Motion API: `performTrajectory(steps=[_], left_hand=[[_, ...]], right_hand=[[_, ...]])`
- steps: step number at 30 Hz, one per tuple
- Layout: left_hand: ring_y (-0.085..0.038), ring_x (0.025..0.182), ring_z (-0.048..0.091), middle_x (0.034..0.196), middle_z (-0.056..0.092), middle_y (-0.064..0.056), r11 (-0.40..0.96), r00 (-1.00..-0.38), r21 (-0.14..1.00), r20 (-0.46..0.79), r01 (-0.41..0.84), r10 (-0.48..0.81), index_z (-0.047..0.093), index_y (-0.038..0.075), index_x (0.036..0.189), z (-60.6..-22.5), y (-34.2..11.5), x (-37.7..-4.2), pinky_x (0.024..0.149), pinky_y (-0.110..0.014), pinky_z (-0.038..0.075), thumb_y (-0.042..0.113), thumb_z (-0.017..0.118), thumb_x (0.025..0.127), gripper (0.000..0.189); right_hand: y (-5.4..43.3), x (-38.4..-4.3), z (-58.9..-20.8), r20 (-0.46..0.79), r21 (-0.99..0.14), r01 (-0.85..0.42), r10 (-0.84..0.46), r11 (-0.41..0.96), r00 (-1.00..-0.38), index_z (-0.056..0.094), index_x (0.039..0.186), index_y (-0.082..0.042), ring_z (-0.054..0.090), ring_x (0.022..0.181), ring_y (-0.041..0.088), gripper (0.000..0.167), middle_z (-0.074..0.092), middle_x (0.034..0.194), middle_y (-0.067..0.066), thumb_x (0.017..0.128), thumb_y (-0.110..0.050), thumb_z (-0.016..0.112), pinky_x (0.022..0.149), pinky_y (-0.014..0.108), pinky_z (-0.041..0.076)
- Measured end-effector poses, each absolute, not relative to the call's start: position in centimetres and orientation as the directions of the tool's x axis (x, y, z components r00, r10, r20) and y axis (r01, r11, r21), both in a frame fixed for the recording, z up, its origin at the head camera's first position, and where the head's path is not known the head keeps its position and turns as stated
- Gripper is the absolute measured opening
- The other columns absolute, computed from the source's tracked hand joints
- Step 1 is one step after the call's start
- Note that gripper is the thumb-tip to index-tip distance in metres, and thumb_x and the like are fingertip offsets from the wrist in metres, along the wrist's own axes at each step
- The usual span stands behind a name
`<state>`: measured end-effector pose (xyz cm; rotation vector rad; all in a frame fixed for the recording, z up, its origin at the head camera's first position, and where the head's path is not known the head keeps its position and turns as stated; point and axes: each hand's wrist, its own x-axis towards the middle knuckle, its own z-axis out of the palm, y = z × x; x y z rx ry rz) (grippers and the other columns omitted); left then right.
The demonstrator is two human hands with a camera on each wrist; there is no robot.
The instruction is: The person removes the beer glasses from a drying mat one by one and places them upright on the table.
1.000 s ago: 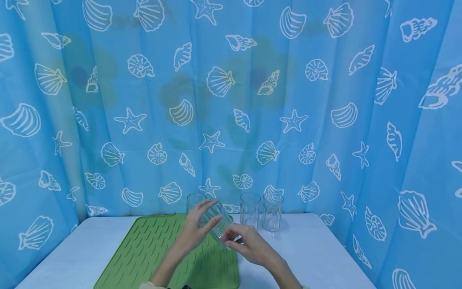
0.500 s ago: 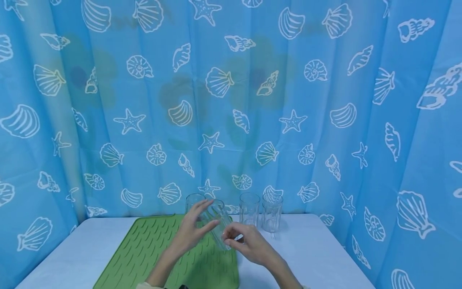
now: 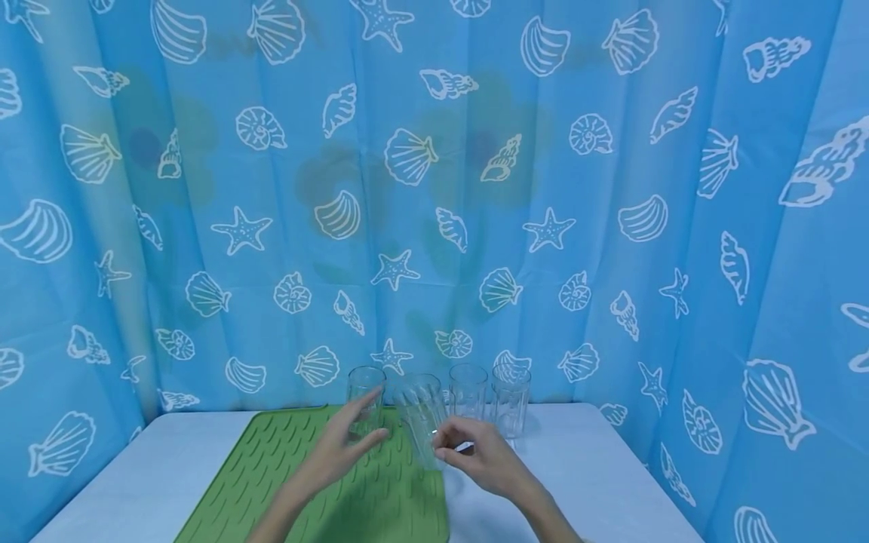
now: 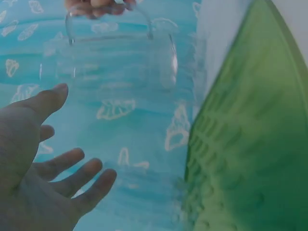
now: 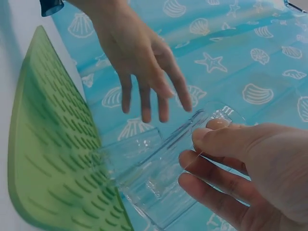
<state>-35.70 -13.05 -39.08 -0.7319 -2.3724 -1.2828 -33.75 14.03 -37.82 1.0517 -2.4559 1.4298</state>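
Note:
My right hand (image 3: pixel 482 452) grips the handle of a clear glass mug (image 3: pixel 419 403), fingers curled round it. The mug is tilted, its rim leaning up and left, over the right part of a green ridged mat (image 3: pixel 285 460). In the left wrist view the handle and fingers show above the mug (image 4: pixel 120 67). My left hand (image 3: pixel 333 449) is apart from the held mug, its fingers spread and the thumb out. Behind its fingertips a second clear glass (image 3: pixel 366 377) stands upright at the mat's far edge, partly hidden by that hand.
Two more clear glasses (image 3: pixel 468 385) stand side by side at the back of the white table (image 3: pixel 577 467), right of the mat. A blue shell-patterned curtain (image 3: pixel 434 188) hangs close behind and at both sides.
My left hand has come off the held mug and drawn back to the left and down. The mug, still in my right hand, has shifted slightly right and stands less tilted.

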Motion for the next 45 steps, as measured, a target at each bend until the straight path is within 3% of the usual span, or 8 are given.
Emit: performTrajectory(steps=[7,13,16,23,30,34,41,45], left_hand=[[-0.045,0.125,0.053,0.148,0.045,-0.022,0.562,-0.883,0.686,0.412,0.463,0.225,0.024,0.019,0.157,-40.3,-15.9,-35.3,0.090,-0.054,0.055,0.043,0.068,0.091,0.083],[-0.049,0.142,0.031,0.160,0.026,-0.022,0.684,-0.913,0.607,0.308,0.405,0.267,0.015,0.016,0.159,-41.2,-18.7,-34.5,0.108,-0.069,0.033,0.052,0.062,0.092,0.090],[-0.053,0.143,0.025,0.159,0.024,-0.026,0.721,-0.930,0.588,0.245,0.367,0.274,0.013,0.016,0.159,-41.8,-20.1,-34.0,0.108,-0.073,0.029,0.050,0.064,0.091,0.092],[-0.061,0.135,0.028,0.150,0.031,-0.036,0.855,-0.977,0.477,0.042,0.204,0.209,0.024,0.008,0.156,-44.0,-22.4,-33.9,0.096,-0.079,0.030,0.047,0.069,0.088,0.090],[-0.067,0.136,0.016,0.153,0.027,-0.034,0.927,-0.981,0.355,-0.099,0.120,0.165,0.029,0.009,0.154,-44.9,-23.6,-33.6,0.090,-0.091,0.010,0.064,0.055,0.089,0.089],[-0.064,0.140,0.012,0.157,0.027,-0.027,0.943,-0.975,0.328,-0.187,0.050,0.117,0.033,0.013,0.154,-45.5,-24.1,-33.9,0.092,-0.090,0.006,0.077,0.046,0.085,0.095],[-0.067,0.138,0.009,0.157,0.025,-0.029,0.948,-0.964,0.316,-0.240,0.034,0.115,0.035,0.013,0.153,-46.8,-24.9,-35.2,0.089,-0.091,0.004,0.081,0.043,0.083,0.098],[-0.068,0.137,0.010,0.158,0.026,-0.026,0.946,-0.963,0.324,-0.243,0.028,0.112,0.036,0.019,0.153,-48.2,-25.7,-36.3,0.088,-0.092,0.004,0.085,0.043,0.079,0.099]], right_hand=[[15.2,-33.7,-38.5,0.416,-0.717,-0.603,-0.479,0.351,-0.773,0.067,0.097,-0.015,0.069,0.084,0.006,0.008,0.071,0.096,0.003,0.094,-0.022,0.067,0.070,0.023,0.059],[16.7,-33.6,-39.0,0.401,-0.716,-0.590,-0.473,0.374,-0.785,0.067,0.096,-0.017,0.068,0.083,0.004,0.004,0.071,0.096,0.001,0.094,-0.021,0.067,0.068,0.024,0.059],[17.5,-33.6,-39.2,0.400,-0.717,-0.591,-0.477,0.368,-0.783,0.067,0.096,-0.016,0.069,0.083,0.005,0.006,0.072,0.096,0.003,0.094,-0.021,0.067,0.067,0.024,0.060],[18.7,-33.9,-39.9,0.393,-0.735,-0.591,-0.499,0.334,-0.772,0.066,0.094,-0.011,0.070,0.083,0.008,0.007,0.071,0.096,0.009,0.093,-0.018,0.068,0.069,0.024,0.060],[19.3,-34.1,-40.5,0.392,-0.747,-0.587,-0.506,0.313,-0.768,0.066,0.093,-0.007,0.070,0.085,0.009,0.010,0.072,0.097,0.012,0.092,-0.017,0.069,0.073,0.021,0.058],[19.4,-34.1,-40.6,0.404,-0.746,-0.596,-0.510,0.297,-0.760,0.065,0.093,-0.006,0.070,0.085,0.010,0.012,0.071,0.096,0.013,0.092,-0.017,0.069,0.076,0.022,0.059],[19.8,-34.4,-41.0,0.433,-0.746,-0.618,-0.524,0.249,-0.734,0.065,0.094,-0.004,0.070,0.082,0.014,0.009,0.070,0.093,0.017,0.092,-0.013,0.068,0.075,0.028,0.060],[19.9,-34.5,-41.4,0.438,-0.754,-0.620,-0.537,0.217,-0.721,0.064,0.094,-0.001,0.071,0.081,0.017,0.012,0.068,0.093,0.021,0.092,-0.013,0.068,0.072,0.031,0.061]])
